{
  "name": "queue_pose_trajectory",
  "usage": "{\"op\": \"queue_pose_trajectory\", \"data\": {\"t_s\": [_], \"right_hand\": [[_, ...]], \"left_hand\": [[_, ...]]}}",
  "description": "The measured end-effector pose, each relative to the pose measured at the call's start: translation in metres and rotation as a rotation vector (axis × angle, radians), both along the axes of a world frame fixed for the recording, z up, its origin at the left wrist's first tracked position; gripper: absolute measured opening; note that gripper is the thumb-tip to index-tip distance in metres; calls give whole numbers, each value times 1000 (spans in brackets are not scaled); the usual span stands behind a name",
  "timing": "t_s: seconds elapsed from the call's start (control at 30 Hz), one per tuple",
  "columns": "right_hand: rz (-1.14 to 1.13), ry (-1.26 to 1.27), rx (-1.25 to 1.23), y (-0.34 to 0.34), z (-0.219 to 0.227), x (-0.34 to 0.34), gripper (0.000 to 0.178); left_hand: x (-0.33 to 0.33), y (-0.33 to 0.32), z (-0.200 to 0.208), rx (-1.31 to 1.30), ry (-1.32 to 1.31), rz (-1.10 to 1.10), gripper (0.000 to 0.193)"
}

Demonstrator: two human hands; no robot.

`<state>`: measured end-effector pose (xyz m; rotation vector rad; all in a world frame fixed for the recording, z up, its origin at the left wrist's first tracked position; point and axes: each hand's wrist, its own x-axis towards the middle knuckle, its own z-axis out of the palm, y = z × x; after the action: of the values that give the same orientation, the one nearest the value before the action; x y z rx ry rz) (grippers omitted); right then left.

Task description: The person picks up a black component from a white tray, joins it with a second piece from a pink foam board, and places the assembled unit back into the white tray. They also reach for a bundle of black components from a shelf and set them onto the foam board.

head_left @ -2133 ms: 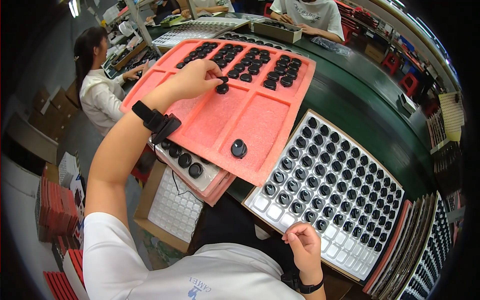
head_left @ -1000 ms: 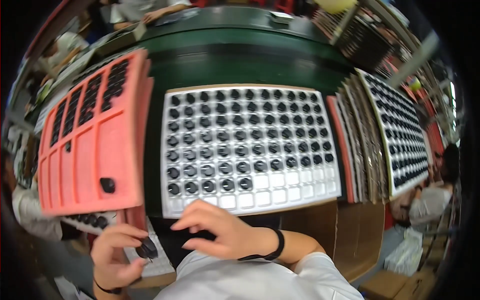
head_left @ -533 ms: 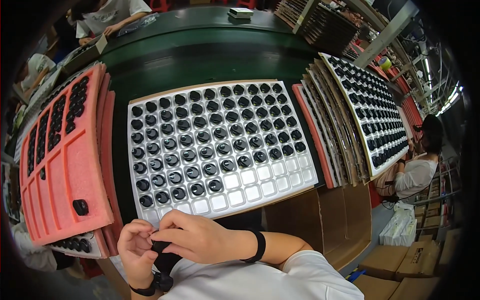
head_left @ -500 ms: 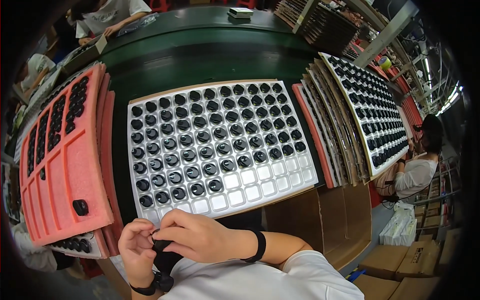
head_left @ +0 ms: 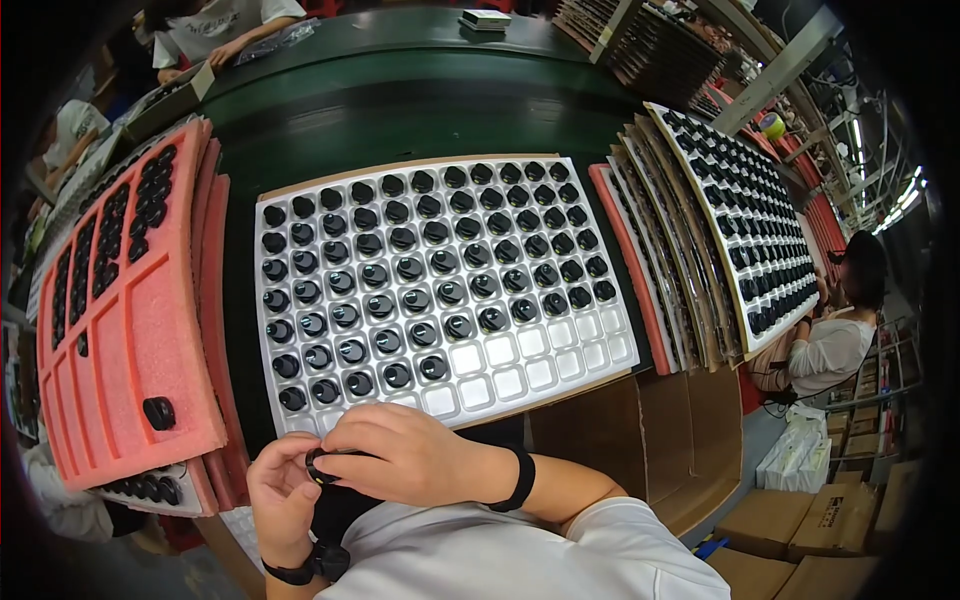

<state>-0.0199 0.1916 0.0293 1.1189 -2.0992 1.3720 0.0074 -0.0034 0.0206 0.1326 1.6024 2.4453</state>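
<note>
A small black rounded part (head_left: 317,467) is pinched between my two hands, just off the near edge of a white plastic tray (head_left: 440,402). My left hand (head_left: 282,492) grips its left side with curled fingers. Over its right side, my right hand (head_left: 408,455) is closed and hides much of it. Black glossy parts (head_left: 411,298) like it sit one to a pocket in rows on the tray. The tray's near right pockets (head_left: 541,374) hold none.
At the left stands a pink foam tray (head_left: 125,330) with black parts in its slots and one lone part (head_left: 159,413). Stacked trays with cardboard sheets (head_left: 672,260) rise on the right, beneath another filled white tray (head_left: 735,235). Co-workers (head_left: 838,350) sit nearby. Cardboard boxes (head_left: 775,520) lie lower right.
The black part has turned between my fingers and now shows more of its side. My right hand has shifted slightly up, and both hands stay together at the tray's near edge.
</note>
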Motion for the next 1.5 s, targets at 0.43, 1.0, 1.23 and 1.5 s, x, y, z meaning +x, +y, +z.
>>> {"op": "queue_pose_trajectory", "data": {"t_s": [0.43, 1.0, 1.23, 1.5], "right_hand": [[82, -105, 12, 4, 6, -5, 28], [502, -1328, -1157, 17, -25, -3, 32], [304, -1177, -981, 12, -16, 2, 27], [8, -567, -333, 15, -13, 1, 24]], "left_hand": [[-6, 4, -2, 110, -38, -104, 42], [-23, 29, -1, 404, -211, -230, 37], [-22, 35, -5, 172, -6, -111, 32], [-18, 37, -9, -113, 340, 29, 35]]}}
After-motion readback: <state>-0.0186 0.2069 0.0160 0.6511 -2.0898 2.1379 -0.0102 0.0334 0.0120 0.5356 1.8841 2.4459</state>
